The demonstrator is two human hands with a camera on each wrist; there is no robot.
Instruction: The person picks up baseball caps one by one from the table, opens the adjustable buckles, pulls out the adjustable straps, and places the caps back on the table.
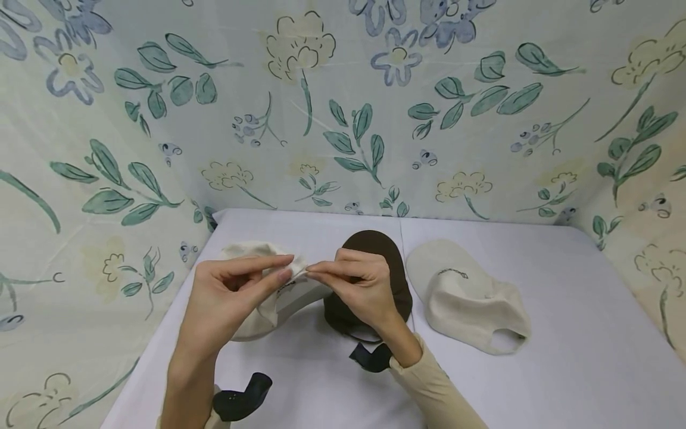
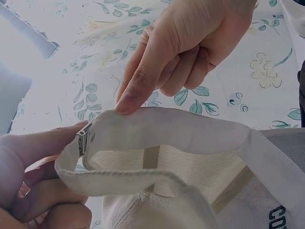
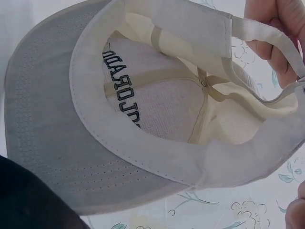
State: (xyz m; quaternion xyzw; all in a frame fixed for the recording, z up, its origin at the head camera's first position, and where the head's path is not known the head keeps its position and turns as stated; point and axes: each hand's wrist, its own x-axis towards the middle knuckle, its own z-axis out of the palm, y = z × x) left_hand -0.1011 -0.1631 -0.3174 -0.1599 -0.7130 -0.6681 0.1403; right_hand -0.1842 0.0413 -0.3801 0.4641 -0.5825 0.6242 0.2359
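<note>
A cream baseball cap is held up between my two hands, its inside and sweatband facing me in the right wrist view. Dark embroidered letters show through the crown from within. At the back strap, my left hand pinches beside a small metal buckle with thumb and index finger. The right hand pinches the edge of the band close to that buckle, thumb on top in the left wrist view. Its other fingers are curled in. The cap's brim has stitched rows.
Behind my right hand lies a dark brown cap on the white table. To its right rests a beige cap with a small line of lettering. Floral cloth hangs around the table. Black straps sit at both wrists.
</note>
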